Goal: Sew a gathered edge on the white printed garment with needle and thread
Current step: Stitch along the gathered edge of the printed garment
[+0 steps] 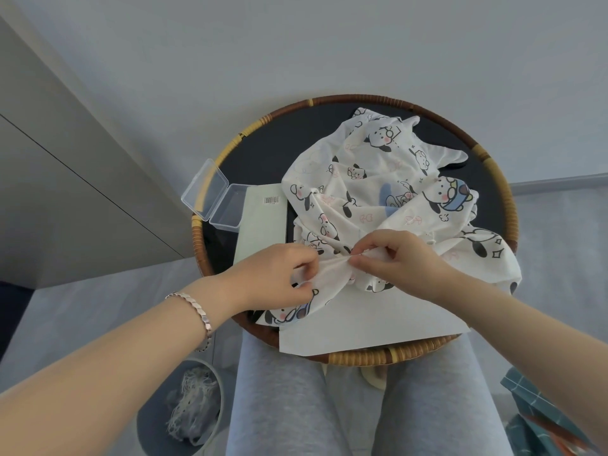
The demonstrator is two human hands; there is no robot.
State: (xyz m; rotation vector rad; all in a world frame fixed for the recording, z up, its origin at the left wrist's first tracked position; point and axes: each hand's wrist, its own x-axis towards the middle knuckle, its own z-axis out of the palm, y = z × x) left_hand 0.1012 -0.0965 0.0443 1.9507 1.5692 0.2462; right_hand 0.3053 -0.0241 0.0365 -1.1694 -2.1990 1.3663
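Both pinch the white cartoon-printed garment [371, 189] on the round rattan-rimmed bench [362, 357]: your left hand [279, 278] and right hand [394, 258] nearly touch, gathered edge running left-right between them; needle not visible.

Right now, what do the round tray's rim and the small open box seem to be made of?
The tray's rim looks like woven rattan or cane: wrapped strands in brown and tan bands, matte. The small open box seems clear hard plastic: see-through, glossy edges, hinged lid.

Pale grey wall [296, 44]; beige cabinet [49, 159] at left; grey floor [98, 307]; soft, even daylight.
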